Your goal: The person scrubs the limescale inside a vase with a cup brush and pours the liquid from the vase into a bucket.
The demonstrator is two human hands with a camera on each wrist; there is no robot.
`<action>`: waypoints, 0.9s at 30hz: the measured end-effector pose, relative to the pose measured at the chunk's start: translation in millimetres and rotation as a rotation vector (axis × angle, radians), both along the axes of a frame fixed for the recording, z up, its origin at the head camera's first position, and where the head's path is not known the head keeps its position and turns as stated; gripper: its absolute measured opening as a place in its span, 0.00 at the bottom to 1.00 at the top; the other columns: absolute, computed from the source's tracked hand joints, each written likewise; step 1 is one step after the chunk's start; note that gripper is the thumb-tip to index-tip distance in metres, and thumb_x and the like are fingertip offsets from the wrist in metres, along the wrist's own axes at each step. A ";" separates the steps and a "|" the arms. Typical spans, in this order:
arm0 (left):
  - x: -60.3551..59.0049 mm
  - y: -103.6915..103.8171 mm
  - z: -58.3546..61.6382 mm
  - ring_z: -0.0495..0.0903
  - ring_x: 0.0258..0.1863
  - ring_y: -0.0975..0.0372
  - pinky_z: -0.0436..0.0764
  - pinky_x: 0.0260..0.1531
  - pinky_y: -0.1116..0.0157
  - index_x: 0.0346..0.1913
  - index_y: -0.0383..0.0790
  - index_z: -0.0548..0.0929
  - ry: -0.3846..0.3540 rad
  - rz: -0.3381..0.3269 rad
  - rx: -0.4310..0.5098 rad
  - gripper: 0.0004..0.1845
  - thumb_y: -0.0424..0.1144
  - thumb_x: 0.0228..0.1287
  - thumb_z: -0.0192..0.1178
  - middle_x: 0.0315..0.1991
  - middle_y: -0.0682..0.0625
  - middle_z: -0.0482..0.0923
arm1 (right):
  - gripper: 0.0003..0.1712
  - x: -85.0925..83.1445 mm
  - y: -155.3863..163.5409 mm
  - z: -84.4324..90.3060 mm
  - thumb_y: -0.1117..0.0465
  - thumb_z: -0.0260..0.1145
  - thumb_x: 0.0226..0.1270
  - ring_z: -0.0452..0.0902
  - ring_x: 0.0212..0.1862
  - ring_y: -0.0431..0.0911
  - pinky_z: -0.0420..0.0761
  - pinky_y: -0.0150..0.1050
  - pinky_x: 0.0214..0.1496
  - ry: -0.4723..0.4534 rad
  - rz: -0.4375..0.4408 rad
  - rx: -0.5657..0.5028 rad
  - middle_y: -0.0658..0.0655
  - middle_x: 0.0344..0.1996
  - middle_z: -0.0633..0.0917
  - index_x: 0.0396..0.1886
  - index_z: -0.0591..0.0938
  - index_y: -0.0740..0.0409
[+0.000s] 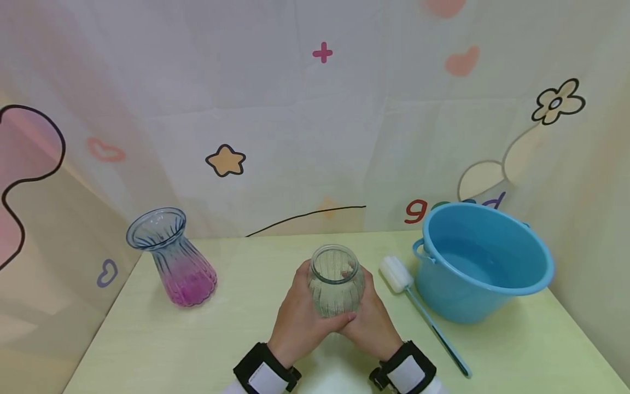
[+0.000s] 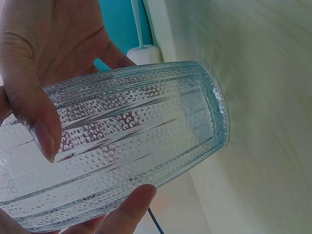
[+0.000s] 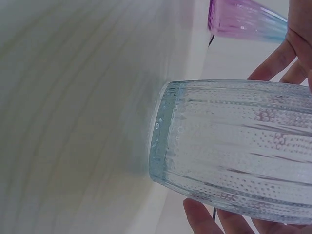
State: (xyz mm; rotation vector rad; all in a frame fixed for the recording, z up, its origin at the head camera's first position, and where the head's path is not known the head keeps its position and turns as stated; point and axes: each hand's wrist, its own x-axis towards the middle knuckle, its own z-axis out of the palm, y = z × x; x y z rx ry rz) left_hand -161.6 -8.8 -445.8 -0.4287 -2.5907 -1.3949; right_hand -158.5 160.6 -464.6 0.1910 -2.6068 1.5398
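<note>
A clear glass vase (image 1: 336, 295), ribbed and dotted with small raised bumps, stands upright between my two hands. My left hand (image 1: 298, 313) grips it from the left, and my right hand (image 1: 372, 320) holds it from the right. The thumbs meet at the near side of the glass in the head view. In the left wrist view, left fingertips (image 2: 141, 195) press along one side of the vase. Right fingertips (image 3: 197, 212) lie against the other side in the right wrist view. The vase's thick base is close over the pale tabletop.
A flared glass vase (image 1: 189, 273), blue above and pink below, stands to the left. On the right is a blue bucket (image 1: 472, 312) with a side handle. A white-headed bottle brush (image 1: 396, 274) lies beside it. A printed curtain (image 1: 275, 71) hangs behind the table (image 1: 236, 334).
</note>
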 end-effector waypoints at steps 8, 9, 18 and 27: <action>-8.2 14.3 -0.6 0.77 0.65 0.54 0.80 0.60 0.48 0.78 0.42 0.56 0.036 -0.010 -0.037 0.66 0.64 0.41 0.82 0.70 0.43 0.72 | 0.66 -5.3 14.2 -3.7 0.60 0.84 0.43 0.79 0.62 0.56 0.76 0.60 0.65 0.037 -0.016 0.012 0.63 0.66 0.80 0.79 0.55 0.53; -9.0 15.3 0.0 0.77 0.65 0.53 0.80 0.60 0.48 0.78 0.42 0.56 0.038 -0.012 -0.045 0.66 0.64 0.42 0.82 0.70 0.43 0.72 | 0.65 -5.6 15.1 -4.2 0.60 0.84 0.43 0.79 0.62 0.56 0.76 0.59 0.65 0.037 -0.021 0.012 0.64 0.65 0.80 0.78 0.55 0.53; -11.4 16.8 5.6 0.76 0.66 0.48 0.78 0.62 0.45 0.79 0.41 0.53 0.012 -0.049 -0.068 0.66 0.63 0.44 0.81 0.71 0.40 0.69 | 0.66 -7.4 18.3 -6.8 0.57 0.85 0.46 0.79 0.62 0.57 0.77 0.61 0.64 0.025 -0.022 0.012 0.65 0.66 0.79 0.80 0.53 0.49; -16.3 18.4 10.0 0.72 0.70 0.54 0.75 0.66 0.46 0.81 0.48 0.52 -0.065 -0.092 0.088 0.68 0.69 0.41 0.80 0.75 0.47 0.64 | 0.70 -8.1 19.4 -12.6 0.57 0.87 0.45 0.80 0.62 0.57 0.77 0.59 0.63 0.029 -0.005 0.002 0.64 0.67 0.79 0.81 0.51 0.49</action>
